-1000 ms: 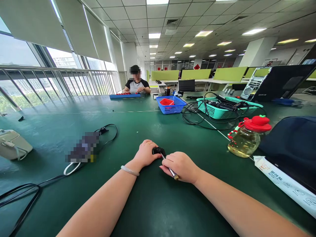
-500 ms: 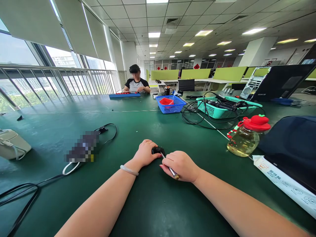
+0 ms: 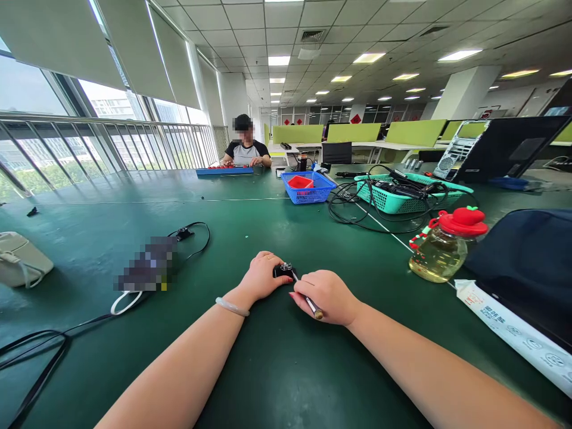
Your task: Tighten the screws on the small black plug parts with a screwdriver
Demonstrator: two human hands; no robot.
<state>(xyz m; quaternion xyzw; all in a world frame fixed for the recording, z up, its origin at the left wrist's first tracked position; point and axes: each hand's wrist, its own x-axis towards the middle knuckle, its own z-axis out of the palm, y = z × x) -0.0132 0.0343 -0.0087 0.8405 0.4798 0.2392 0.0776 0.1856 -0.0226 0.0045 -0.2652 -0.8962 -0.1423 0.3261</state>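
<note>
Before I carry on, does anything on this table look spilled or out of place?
Only the black cables stand out: they trail over the side of the teal mesh basket and loop untidily across the green table. The red-lidded glass jar shows no visible leak.

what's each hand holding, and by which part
Left hand: small black object, by its left side. Right hand: thin tool, around its middle, both ends showing.

A dark green table (image 3: pixel 111 214) fills the near area. Along the left, windows (image 3: pixel 31 83) stand behind a metal railing (image 3: pixel 89 121), pale blinds (image 3: pixel 58 42) partly lowered. Far off, lime-green partitions (image 3: pixel 299 133) rise behind white desks (image 3: pixel 384 154) and a black chair (image 3: pixel 336 153); lit panels (image 3: pixel 370 58) dot the tiled ceiling (image 3: pixel 339 18).
</note>
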